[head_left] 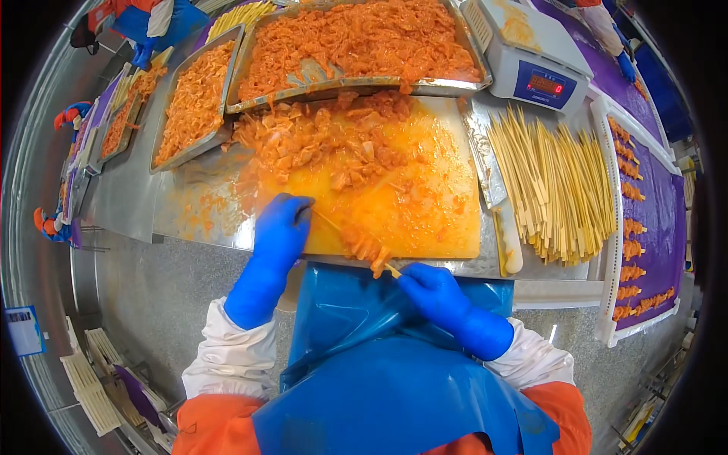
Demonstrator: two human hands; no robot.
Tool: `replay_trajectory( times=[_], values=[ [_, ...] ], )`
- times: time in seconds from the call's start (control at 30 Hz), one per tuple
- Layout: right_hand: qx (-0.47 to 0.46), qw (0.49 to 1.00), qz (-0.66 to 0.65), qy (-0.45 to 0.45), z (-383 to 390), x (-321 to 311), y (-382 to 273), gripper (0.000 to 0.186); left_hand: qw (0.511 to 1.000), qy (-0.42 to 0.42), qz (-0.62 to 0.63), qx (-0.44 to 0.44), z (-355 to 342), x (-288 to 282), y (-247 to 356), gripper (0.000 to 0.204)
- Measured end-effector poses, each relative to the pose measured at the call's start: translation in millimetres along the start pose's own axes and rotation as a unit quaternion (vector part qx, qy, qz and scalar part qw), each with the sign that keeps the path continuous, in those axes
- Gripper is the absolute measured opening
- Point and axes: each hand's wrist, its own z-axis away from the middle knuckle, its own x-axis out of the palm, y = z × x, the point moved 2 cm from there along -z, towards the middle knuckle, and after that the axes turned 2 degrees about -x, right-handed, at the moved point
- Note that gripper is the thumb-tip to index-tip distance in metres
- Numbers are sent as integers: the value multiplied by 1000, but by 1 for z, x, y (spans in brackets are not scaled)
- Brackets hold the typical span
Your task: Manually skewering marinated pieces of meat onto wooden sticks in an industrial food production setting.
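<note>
In blue gloves, my left hand [282, 235] pinches the far end of a wooden skewer, and my right hand [436, 296] grips its near end. Several orange, marinated meat pieces [362, 246] are threaded along the skewer between my hands, over the front of a yellow cutting board [447, 205]. Loose pieces of the same meat [326, 144] lie heaped on the board's back half. To the right of the board, a knife with a pale handle [512, 250] lies beside a big pile of bare bamboo skewers [557, 189].
Metal trays of meat [356, 45] [189, 98] stand behind and left. A scale [531, 57] is at back right. A white-rimmed tray [641, 220] with skewered meat on purple liner is at far right. Other workers [152, 26] [54, 220] appear at the edges.
</note>
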Motion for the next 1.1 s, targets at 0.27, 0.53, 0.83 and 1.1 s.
replay_trajectory(
  times=[0.27,0.53,0.83,1.1],
  values=[
    [3,1000,-4,7,-1,1,9,21,998,-17,-52,34,-19,-8,0,11],
    [-58,997,5,43,-12,13,9,21,993,-121,0,17,-45,-14,-14,13],
    [-40,998,-26,35,-14,16,6,21,998,-20,9,54,-23,-10,-20,21],
    [-7,1000,-12,21,-13,13,0,21,999,-31,31,24,-25,-13,-23,21]
  ],
)
